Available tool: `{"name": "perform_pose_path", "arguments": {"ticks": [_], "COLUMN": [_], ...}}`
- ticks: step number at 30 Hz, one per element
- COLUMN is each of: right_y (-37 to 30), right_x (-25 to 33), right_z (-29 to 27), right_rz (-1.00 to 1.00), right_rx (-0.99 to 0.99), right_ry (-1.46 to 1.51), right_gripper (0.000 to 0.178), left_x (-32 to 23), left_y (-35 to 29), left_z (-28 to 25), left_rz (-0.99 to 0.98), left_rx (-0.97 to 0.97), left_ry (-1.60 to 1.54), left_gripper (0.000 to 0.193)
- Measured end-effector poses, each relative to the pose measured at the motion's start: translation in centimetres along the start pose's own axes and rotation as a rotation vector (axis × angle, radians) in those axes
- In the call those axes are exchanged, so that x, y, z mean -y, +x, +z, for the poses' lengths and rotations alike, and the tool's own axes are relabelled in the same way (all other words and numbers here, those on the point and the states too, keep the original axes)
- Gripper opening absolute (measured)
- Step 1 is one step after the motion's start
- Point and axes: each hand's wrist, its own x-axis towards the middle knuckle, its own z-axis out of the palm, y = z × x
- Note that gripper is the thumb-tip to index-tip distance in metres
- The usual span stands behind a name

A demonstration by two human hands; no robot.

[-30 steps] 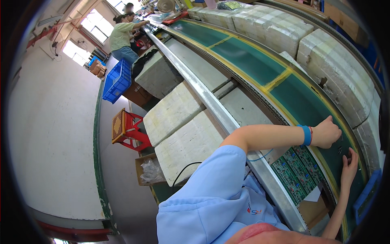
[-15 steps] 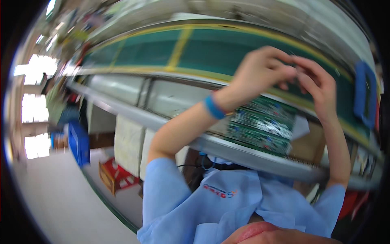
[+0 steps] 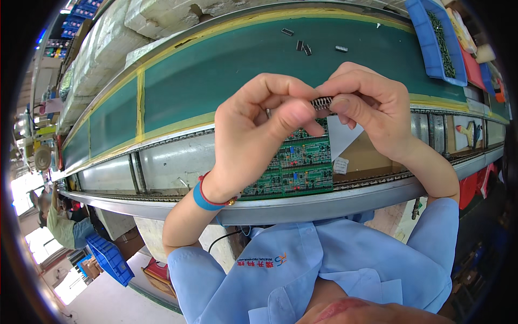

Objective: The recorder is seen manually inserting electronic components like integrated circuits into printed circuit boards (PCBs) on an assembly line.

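Between both hands is a dark chip (image 3: 322,103) with a row of metal pins along its side. My left hand (image 3: 256,127), wearing a blue wristband (image 3: 205,201), pinches one end with thumb and forefinger. The other end is in the closed fingertips of my right hand (image 3: 373,108). Right below the hands lie green circuit boards (image 3: 305,162) full of small parts, partly hidden by my left hand. Beyond the hands, several loose chips, among them one chip (image 3: 341,48) with its pins showing, rest on the green belt (image 3: 216,65).
A blue bin (image 3: 422,48) of small green parts stands at the far right. White foam blocks (image 3: 156,21) line the back. A metal rail (image 3: 377,197) runs along the near edge. Blue crates (image 3: 110,259) and a person (image 3: 59,221) are off to the left.
The view has shifted and cleared from blur, so my hands appear lower and further left. The chip between my fingers and the loose chips behind now show clearly.
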Motion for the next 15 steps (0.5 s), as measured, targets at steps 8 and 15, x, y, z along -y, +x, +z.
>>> {"name": "perform_pose_path", "arguments": {"ticks": [8, 15], "right_y": [-1.1, -2.8], "right_x": [0.3, 1.2], "right_z": [-1.0, 0.2], "right_rz": [0.238, 0.272], "right_rx": [0.160, 0.215], "right_ry": [0.441, 0.542], "right_gripper": [0.019, 0.032], "left_x": [0.4, 0.2], "left_y": [-0.6, -1.6], "left_z": [-0.5, 0.1], "left_rz": [0.643, 0.790], "left_rx": [0.092, 0.073], "left_ry": [0.802, 0.861], "left_gripper": [0.024, 0.026]}}
